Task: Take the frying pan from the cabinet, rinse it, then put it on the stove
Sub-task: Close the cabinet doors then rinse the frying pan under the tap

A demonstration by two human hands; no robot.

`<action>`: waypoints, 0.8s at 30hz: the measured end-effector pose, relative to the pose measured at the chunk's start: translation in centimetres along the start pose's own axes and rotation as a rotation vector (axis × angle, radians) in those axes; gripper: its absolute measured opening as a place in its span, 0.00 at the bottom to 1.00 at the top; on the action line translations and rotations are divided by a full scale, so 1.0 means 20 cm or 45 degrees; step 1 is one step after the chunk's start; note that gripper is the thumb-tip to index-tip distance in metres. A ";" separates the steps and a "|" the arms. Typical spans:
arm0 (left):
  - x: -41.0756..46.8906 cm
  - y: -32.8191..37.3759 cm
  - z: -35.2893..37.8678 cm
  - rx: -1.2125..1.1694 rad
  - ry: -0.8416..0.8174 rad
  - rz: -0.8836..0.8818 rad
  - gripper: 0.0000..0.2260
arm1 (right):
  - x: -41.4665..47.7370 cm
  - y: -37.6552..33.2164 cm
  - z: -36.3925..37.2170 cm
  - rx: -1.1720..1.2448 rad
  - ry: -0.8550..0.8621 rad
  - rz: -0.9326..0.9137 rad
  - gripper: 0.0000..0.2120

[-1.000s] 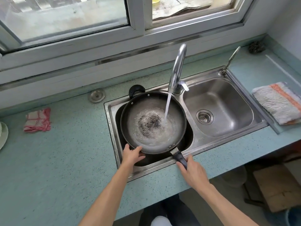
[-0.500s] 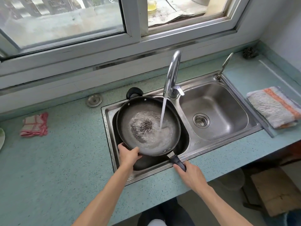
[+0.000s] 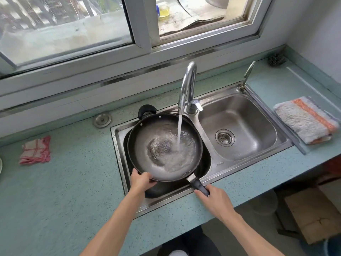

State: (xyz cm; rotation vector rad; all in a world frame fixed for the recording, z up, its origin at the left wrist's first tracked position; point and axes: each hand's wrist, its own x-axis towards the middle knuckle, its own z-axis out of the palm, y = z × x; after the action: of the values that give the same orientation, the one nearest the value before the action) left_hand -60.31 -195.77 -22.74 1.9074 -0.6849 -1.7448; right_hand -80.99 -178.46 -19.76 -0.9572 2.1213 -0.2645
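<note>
1. Lying on the counter well left of the sink (image 3: 247, 115), a red checked cloth (image 3: 35, 150) sits as before.
2. The left hand (image 3: 141, 182) still grips the near rim of the frying pan (image 3: 145, 145).
3. The pan is held over a dark pot (image 3: 204, 163) in the sink's left basin. Its pooled water has spread wider than a second ago.
4. The faucet (image 3: 187, 84) at the sink's back edge still runs, its stream (image 3: 180, 130) landing right of the pan's centre.
5. The right hand (image 3: 215, 200) stays clenched round the black handle (image 3: 198, 184) at the sink's front edge.
6. A striped towel (image 3: 304, 119) lies right of the sink.
</note>
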 end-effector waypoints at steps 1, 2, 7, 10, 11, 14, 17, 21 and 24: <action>0.01 -0.01 0.01 -0.014 -0.004 -0.031 0.26 | 0.00 0.00 -0.02 -0.005 0.000 0.004 0.18; 0.01 -0.01 0.01 -0.020 -0.003 -0.049 0.24 | 0.00 0.00 -0.03 -0.008 -0.004 0.007 0.19; 0.04 -0.05 0.06 0.076 0.025 -0.065 0.18 | 0.00 -0.02 -0.08 0.167 -0.187 0.026 0.13; 0.06 -0.07 0.06 0.091 0.020 -0.085 0.17 | -0.03 -0.03 -0.09 0.239 -0.281 0.019 0.10; 0.06 -0.07 0.06 0.084 0.013 -0.093 0.17 | -0.05 -0.03 -0.09 0.274 -0.283 0.016 0.09; 0.09 -0.09 0.06 0.025 -0.038 -0.116 0.19 | -0.07 -0.03 -0.09 0.320 -0.191 -0.002 0.11; 0.10 -0.11 0.08 -0.012 -0.066 -0.146 0.21 | -0.08 -0.03 -0.08 0.239 -0.080 -0.038 0.16; 0.10 -0.12 0.11 -0.015 -0.089 -0.187 0.15 | -0.09 0.01 -0.05 0.057 0.034 -0.096 0.19; 0.09 -0.12 0.14 0.035 -0.073 -0.218 0.10 | -0.09 0.03 -0.04 0.039 0.064 -0.109 0.19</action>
State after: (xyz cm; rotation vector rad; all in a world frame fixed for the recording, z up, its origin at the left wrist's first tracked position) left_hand -62.86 -195.05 -25.88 1.9925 -0.5835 -1.9100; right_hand -81.11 -176.80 -18.45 -1.0344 2.1186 -0.3665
